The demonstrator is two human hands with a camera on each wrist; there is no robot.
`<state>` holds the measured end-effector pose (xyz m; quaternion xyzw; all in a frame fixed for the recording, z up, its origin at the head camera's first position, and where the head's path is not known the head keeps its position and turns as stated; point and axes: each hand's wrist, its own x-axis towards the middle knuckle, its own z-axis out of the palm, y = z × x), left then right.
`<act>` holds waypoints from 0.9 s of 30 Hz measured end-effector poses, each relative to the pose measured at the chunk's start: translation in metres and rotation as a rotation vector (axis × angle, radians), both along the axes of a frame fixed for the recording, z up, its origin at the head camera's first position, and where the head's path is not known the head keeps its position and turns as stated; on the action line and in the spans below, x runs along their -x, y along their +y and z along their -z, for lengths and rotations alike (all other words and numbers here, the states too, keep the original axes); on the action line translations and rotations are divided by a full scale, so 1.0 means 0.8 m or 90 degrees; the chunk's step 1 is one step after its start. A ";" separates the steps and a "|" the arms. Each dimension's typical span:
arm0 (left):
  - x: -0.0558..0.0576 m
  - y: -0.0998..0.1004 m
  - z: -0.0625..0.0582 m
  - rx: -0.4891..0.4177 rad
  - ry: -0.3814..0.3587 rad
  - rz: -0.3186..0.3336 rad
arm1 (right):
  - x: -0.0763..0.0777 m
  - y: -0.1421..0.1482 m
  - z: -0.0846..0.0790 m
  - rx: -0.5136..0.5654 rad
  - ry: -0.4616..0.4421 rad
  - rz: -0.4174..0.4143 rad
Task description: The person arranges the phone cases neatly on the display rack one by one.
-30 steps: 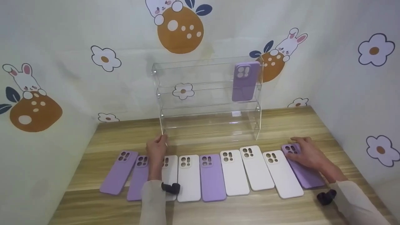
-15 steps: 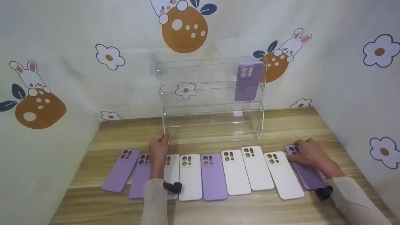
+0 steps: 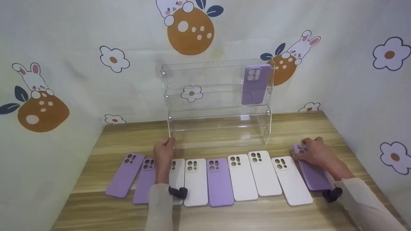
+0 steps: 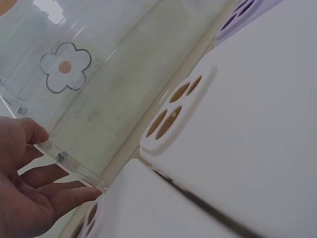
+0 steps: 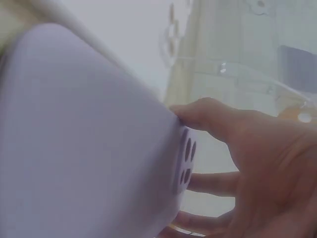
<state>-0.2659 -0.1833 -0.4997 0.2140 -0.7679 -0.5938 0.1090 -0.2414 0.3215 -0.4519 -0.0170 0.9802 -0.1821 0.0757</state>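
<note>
At the far left, the printed wall (image 3: pixel 32 166) shows a rabbit on an orange fruit. Below it on the desk (image 3: pixel 96 215) begins a row of phone cases, camera cutouts toward the back. First comes a slanted purple case (image 3: pixel 125 176), then a second purple case (image 3: pixel 144 184) partly behind the person's left forearm. The left hand (image 3: pixel 163 155) reaches over the row and pinches the lower left edge of a clear rack (image 3: pixel 218 110), thumb on one side of the panel and fingers on the other. Under that wrist, with its black camera (image 3: pixel 179 192), lies a half-hidden white case (image 3: pixel 179 179). Onward sit another white case (image 3: pixel 196 183), a middle purple case (image 3: pixel 221 183) and three more white ones, the last tilted. Above these, behind the row, the tiered rack stands upright, with a racked purple case (image 3: pixel 255 86) leaning at its upper right. At the row's right end, the right hand (image 3: pixel 316 155) grips the end purple case (image 3: pixel 316 176) by its camera end, thumb on one edge, fingers across the other. I can't tell whether that case is clear of the desk.
</note>
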 end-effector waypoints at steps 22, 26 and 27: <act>-0.001 0.001 0.001 0.064 -0.001 -0.033 | 0.007 -0.117 -0.121 0.136 0.218 0.081; -0.001 0.003 0.001 0.073 -0.009 -0.033 | 0.010 -0.141 -0.139 0.145 0.227 0.083; -0.001 0.003 0.001 0.073 -0.010 -0.035 | 0.011 -0.146 -0.143 0.150 0.232 0.080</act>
